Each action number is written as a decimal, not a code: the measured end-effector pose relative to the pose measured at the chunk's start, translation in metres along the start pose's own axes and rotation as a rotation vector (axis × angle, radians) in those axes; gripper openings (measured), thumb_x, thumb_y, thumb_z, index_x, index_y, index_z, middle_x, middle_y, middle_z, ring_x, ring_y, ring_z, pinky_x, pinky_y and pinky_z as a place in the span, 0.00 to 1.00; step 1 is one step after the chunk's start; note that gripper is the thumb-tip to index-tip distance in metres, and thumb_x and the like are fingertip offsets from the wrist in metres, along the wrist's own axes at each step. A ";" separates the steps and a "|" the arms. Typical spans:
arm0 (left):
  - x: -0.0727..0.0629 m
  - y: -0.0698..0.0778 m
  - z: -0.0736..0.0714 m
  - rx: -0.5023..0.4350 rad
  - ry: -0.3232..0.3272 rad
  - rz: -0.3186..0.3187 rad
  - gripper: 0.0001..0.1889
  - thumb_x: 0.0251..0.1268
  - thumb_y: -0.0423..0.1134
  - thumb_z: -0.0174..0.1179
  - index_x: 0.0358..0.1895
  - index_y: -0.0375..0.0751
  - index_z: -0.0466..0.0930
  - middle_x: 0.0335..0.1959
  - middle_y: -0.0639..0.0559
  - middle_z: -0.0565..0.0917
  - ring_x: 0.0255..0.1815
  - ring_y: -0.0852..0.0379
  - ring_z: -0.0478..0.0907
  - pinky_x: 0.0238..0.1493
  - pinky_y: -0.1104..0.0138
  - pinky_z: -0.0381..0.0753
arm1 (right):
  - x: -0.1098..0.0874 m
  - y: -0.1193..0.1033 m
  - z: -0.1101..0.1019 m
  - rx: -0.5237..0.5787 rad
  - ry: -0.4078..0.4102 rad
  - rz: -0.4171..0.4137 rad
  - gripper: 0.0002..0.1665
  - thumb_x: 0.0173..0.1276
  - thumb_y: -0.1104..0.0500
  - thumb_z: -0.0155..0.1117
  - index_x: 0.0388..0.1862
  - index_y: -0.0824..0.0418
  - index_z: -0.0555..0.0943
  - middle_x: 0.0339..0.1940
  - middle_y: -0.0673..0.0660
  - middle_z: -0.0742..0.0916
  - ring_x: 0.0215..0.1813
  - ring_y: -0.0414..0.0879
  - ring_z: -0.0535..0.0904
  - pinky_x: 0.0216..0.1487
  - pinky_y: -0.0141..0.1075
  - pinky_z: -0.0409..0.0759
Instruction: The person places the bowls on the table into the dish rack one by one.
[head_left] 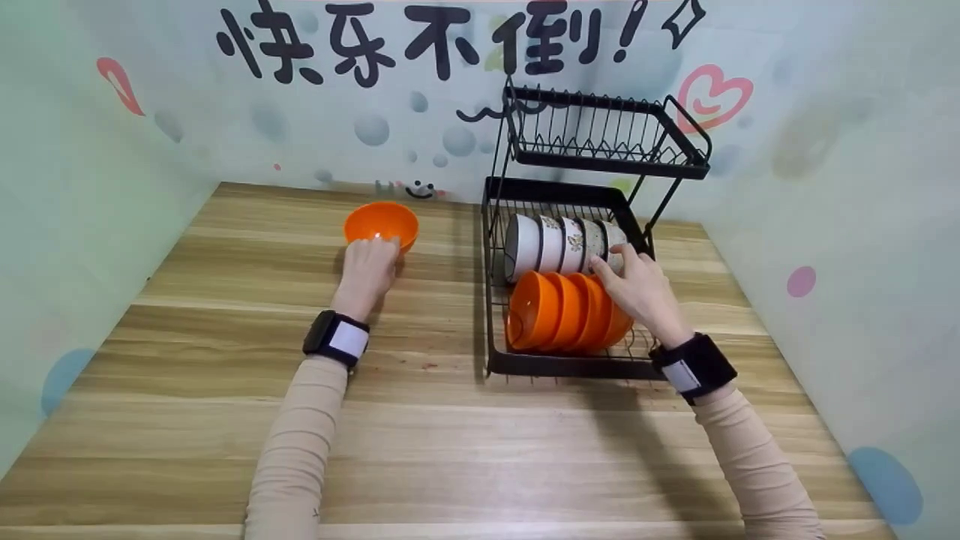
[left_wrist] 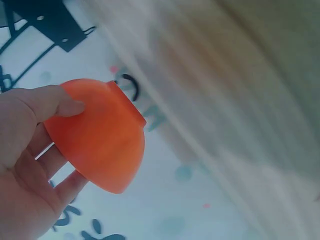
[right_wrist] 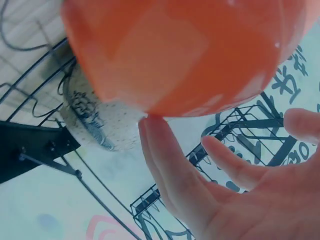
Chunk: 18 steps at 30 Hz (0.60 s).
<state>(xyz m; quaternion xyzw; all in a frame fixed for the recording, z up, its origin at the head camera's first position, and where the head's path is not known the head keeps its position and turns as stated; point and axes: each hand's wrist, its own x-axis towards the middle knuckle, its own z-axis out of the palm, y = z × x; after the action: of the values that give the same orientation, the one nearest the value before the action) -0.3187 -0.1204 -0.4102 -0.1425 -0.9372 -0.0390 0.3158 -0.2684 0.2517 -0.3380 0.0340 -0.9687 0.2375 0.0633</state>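
Note:
My left hand (head_left: 366, 268) pinches the rim of an orange bowl (head_left: 381, 217) at the back left of the table. In the left wrist view the thumb (left_wrist: 70, 107) presses on the bowl's outer wall, while the other fingers reach behind its rim. My right hand (head_left: 643, 289) is over the dish rack, fingers spread, at the right end of a row of white patterned bowls (head_left: 551, 244). Orange bowls (head_left: 536, 309) stand on edge in a nested row in front of them. In the right wrist view a fingertip comes right up to the speckled bowl (right_wrist: 117, 122), partly hidden behind orange.
The black two-tier dish rack (head_left: 570, 366) stands right of centre on the wooden table (head_left: 450, 457). Its upper tier (head_left: 607, 161) overhangs the back and carries upright wire dividers. Printed walls close off the back and both sides.

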 end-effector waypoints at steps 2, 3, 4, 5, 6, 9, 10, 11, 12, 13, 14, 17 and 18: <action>0.002 0.006 -0.005 0.002 0.000 0.025 0.02 0.52 0.25 0.58 0.29 0.34 0.78 0.17 0.39 0.79 0.19 0.41 0.77 0.23 0.55 0.75 | 0.001 -0.002 0.000 0.029 0.020 -0.009 0.36 0.70 0.35 0.47 0.63 0.62 0.68 0.47 0.67 0.81 0.51 0.62 0.76 0.54 0.53 0.73; 0.003 0.008 -0.008 0.000 -0.003 0.038 0.03 0.52 0.25 0.57 0.30 0.34 0.78 0.17 0.39 0.79 0.19 0.41 0.77 0.23 0.55 0.75 | 0.001 -0.003 0.000 0.039 0.030 -0.014 0.36 0.70 0.36 0.47 0.63 0.63 0.68 0.46 0.67 0.82 0.50 0.61 0.77 0.53 0.52 0.74; 0.004 0.011 -0.011 -0.003 0.001 0.053 0.04 0.52 0.25 0.57 0.31 0.34 0.78 0.18 0.39 0.79 0.20 0.41 0.77 0.24 0.55 0.75 | 0.001 -0.004 0.000 0.051 0.038 -0.016 0.36 0.70 0.37 0.48 0.62 0.63 0.68 0.45 0.67 0.82 0.49 0.60 0.77 0.52 0.51 0.74; 0.005 0.014 -0.013 -0.006 0.003 0.069 0.04 0.52 0.24 0.57 0.31 0.34 0.77 0.18 0.39 0.80 0.20 0.41 0.77 0.25 0.55 0.75 | 0.002 -0.004 0.000 0.065 0.044 -0.018 0.36 0.70 0.37 0.48 0.62 0.64 0.68 0.45 0.67 0.83 0.49 0.60 0.77 0.51 0.50 0.75; 0.006 0.018 -0.016 -0.010 0.007 0.085 0.05 0.52 0.24 0.56 0.32 0.34 0.77 0.19 0.39 0.80 0.20 0.41 0.77 0.26 0.56 0.75 | 0.002 -0.005 -0.001 0.085 0.049 -0.017 0.36 0.70 0.38 0.49 0.62 0.64 0.68 0.45 0.67 0.83 0.48 0.60 0.78 0.51 0.50 0.75; 0.008 0.028 -0.024 0.002 0.015 0.136 0.05 0.53 0.24 0.56 0.33 0.34 0.77 0.20 0.39 0.82 0.22 0.42 0.78 0.29 0.57 0.76 | 0.002 -0.007 -0.002 0.136 0.061 -0.014 0.36 0.70 0.38 0.49 0.62 0.64 0.68 0.46 0.68 0.83 0.49 0.60 0.78 0.52 0.50 0.75; 0.008 0.031 -0.027 0.010 0.019 0.151 0.05 0.53 0.24 0.57 0.34 0.34 0.77 0.21 0.40 0.82 0.22 0.43 0.79 0.30 0.57 0.76 | 0.002 -0.008 -0.002 0.154 0.064 -0.015 0.36 0.70 0.38 0.49 0.62 0.64 0.68 0.47 0.68 0.84 0.50 0.60 0.79 0.53 0.50 0.75; 0.008 0.035 -0.030 0.021 0.021 0.165 0.05 0.54 0.25 0.58 0.34 0.34 0.77 0.21 0.40 0.83 0.22 0.44 0.79 0.31 0.58 0.77 | 0.002 -0.009 -0.002 0.171 0.066 -0.016 0.35 0.70 0.37 0.49 0.62 0.64 0.68 0.47 0.68 0.84 0.50 0.60 0.79 0.53 0.50 0.76; 0.009 0.038 -0.033 0.033 0.023 0.180 0.05 0.54 0.26 0.59 0.35 0.35 0.78 0.22 0.41 0.84 0.23 0.45 0.80 0.32 0.59 0.77 | 0.002 -0.009 -0.003 0.192 0.065 -0.018 0.35 0.69 0.37 0.50 0.62 0.63 0.68 0.48 0.68 0.84 0.50 0.59 0.79 0.53 0.49 0.76; 0.009 0.042 -0.036 0.044 0.025 0.195 0.06 0.54 0.26 0.59 0.36 0.35 0.78 0.23 0.41 0.84 0.23 0.46 0.81 0.33 0.59 0.78 | 0.001 -0.010 -0.003 0.220 0.060 -0.020 0.35 0.69 0.37 0.50 0.62 0.63 0.69 0.48 0.68 0.84 0.49 0.59 0.80 0.52 0.49 0.77; 0.009 0.046 -0.039 0.053 0.029 0.208 0.06 0.54 0.26 0.60 0.36 0.35 0.78 0.24 0.42 0.85 0.24 0.47 0.81 0.34 0.60 0.79 | 0.001 -0.011 -0.003 0.247 0.053 -0.023 0.35 0.70 0.38 0.50 0.62 0.62 0.69 0.49 0.69 0.83 0.48 0.60 0.81 0.51 0.48 0.78; 0.010 0.057 -0.047 0.066 0.039 0.252 0.07 0.54 0.26 0.61 0.37 0.36 0.77 0.28 0.43 0.86 0.26 0.48 0.83 0.36 0.61 0.80 | -0.001 -0.016 -0.004 0.351 0.014 -0.026 0.33 0.70 0.39 0.50 0.62 0.62 0.68 0.51 0.70 0.82 0.45 0.60 0.84 0.47 0.44 0.82; 0.010 0.061 -0.049 0.064 0.045 0.268 0.08 0.53 0.26 0.62 0.37 0.36 0.77 0.28 0.43 0.87 0.27 0.49 0.83 0.37 0.62 0.80 | -0.001 -0.017 -0.004 0.393 -0.005 -0.025 0.33 0.71 0.40 0.50 0.63 0.62 0.68 0.51 0.70 0.82 0.44 0.60 0.84 0.45 0.42 0.83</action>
<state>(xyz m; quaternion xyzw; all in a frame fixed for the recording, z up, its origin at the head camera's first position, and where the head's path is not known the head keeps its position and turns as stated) -0.2797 -0.0678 -0.3661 -0.2556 -0.9032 0.0302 0.3434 -0.2654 0.2380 -0.3271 0.0581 -0.9034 0.4211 0.0559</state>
